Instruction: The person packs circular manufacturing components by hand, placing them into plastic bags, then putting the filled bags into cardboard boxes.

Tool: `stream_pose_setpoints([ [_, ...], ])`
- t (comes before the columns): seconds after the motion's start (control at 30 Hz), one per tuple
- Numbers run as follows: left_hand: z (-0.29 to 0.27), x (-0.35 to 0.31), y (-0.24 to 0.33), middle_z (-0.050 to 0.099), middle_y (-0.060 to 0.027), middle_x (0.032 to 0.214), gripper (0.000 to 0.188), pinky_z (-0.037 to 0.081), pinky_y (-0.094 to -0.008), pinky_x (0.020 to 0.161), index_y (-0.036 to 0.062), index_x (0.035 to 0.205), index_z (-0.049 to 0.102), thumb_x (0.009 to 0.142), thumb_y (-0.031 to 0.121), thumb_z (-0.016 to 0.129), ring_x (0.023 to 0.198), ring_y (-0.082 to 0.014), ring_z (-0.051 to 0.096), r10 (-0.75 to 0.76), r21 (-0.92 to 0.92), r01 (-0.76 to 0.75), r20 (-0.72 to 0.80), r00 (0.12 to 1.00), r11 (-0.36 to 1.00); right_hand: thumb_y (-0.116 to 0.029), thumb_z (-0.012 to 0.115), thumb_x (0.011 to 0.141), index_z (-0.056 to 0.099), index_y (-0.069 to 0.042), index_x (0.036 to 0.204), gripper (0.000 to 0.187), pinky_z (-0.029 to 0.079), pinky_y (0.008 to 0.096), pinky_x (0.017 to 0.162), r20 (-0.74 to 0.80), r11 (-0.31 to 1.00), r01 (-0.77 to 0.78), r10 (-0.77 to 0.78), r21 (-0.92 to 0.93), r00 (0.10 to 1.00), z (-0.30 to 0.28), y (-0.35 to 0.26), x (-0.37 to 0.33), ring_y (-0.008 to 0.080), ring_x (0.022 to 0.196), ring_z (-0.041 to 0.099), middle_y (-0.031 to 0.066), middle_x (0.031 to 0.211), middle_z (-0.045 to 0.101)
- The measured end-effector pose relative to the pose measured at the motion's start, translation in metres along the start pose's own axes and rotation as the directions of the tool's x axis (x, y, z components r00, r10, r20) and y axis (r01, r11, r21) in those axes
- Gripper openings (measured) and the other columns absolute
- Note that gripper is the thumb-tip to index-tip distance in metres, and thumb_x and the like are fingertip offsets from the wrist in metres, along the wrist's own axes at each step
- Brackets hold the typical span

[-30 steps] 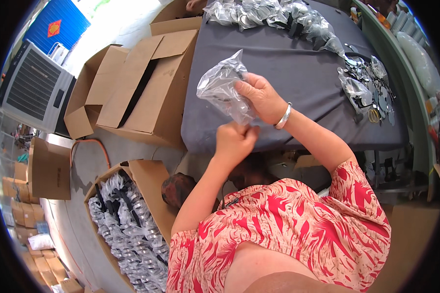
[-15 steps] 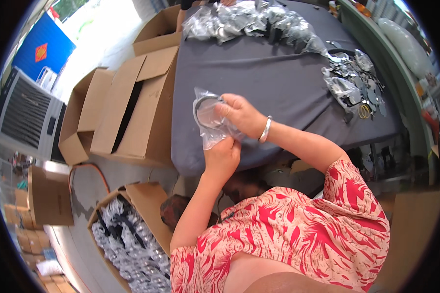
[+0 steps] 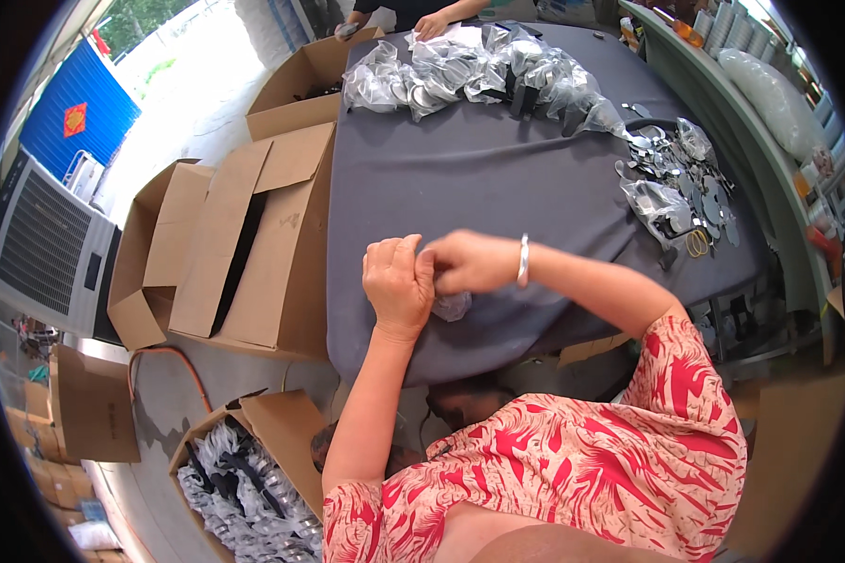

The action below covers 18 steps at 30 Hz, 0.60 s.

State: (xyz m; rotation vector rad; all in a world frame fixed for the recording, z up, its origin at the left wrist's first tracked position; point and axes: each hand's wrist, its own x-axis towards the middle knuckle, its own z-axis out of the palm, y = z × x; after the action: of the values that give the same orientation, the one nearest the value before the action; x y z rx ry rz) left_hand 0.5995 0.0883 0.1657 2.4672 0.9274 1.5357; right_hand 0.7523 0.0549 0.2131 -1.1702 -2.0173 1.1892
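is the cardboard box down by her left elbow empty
No, the open cardboard box on the floor near the left hand's forearm is packed with clear bagged items.

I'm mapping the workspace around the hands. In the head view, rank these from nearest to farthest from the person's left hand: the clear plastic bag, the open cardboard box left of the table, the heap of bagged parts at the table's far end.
1. clear plastic bag: touching the left hand, just to its right.
2. open cardboard box: on the floor, to the left.
3. heap of bagged parts: far end of the table.
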Motion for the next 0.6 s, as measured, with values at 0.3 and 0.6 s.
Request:
stream_pose_setpoints([
  [0.3,0.005,0.003,0.008,0.049,-0.0127,0.095,0.036,0.042,-0.0376,0.069,0.0085,0.086,0.06,0.052,0.009,0.073,0.084,-0.0284,0.05,0.043,0.043,-0.042,-0.028,0.999,0.998,-0.013,0.06,0.076,0.059,-0.006,0.094,0.019,0.048,0.0394,0.077,-0.641,0.539,-0.439,-0.267,-0.719,0.72,-0.162,0.091,0.089,0.0322,0.091,0.058,0.0141,0.095,0.06],
  [0.6,0.004,0.002,0.001,0.05,-0.0134,0.092,0.033,0.045,-0.0363,0.061,0.0069,0.083,0.058,0.053,0.006,0.072,0.077,-0.0278,0.052,-0.05,-0.045,0.049,-0.021,0.999,0.998,-0.019,0.059,0.079,0.059,-0.007,0.094,0.019,0.048,0.0392,0.079,-0.445,0.352,-0.286,-0.558,-0.891,0.701,-0.188,0.095,0.194,0.029,0.096,0.056,0.0114,0.096,0.058],
])
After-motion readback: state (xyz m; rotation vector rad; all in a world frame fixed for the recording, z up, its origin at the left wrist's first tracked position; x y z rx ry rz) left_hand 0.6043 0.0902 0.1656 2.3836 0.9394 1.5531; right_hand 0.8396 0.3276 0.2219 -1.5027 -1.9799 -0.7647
